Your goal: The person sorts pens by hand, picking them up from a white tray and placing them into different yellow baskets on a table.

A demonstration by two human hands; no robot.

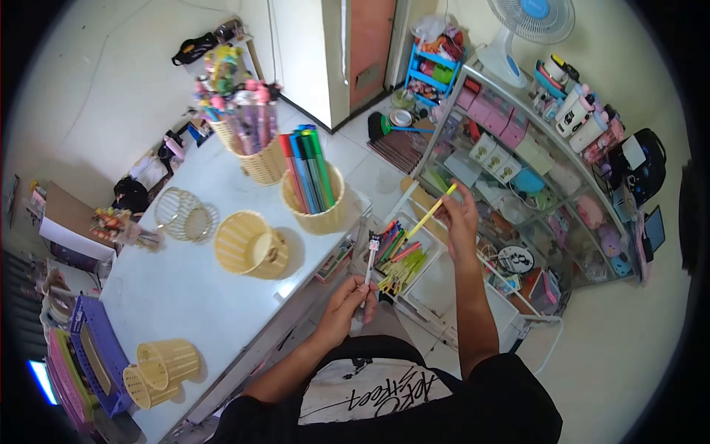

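My left hand [347, 305] is closed around a white pen [370, 260] with a small dark-and-white character topper, held upright near the table's front edge. In my right hand [460, 214], raised over the drawer, a slim yellow pen or marker [431, 212] is pinched between fingers and thumb. Below both hands lies an open white drawer [429, 291] with several coloured pens [403, 270] inside. On the table, a woven cream basket [318, 219] holds several red, blue and green markers [305, 170]. Beside it stands a cream basket [240, 244] with no pens visible inside.
The white table [140, 296] also bears a basket of topper pens [262, 164], a wire basket [181, 214] and two tipped cream baskets [168, 362]. A purple tray [96, 348] stands at the left edge. To the right are a glass display cabinet [510, 148] and a fan [506, 55].
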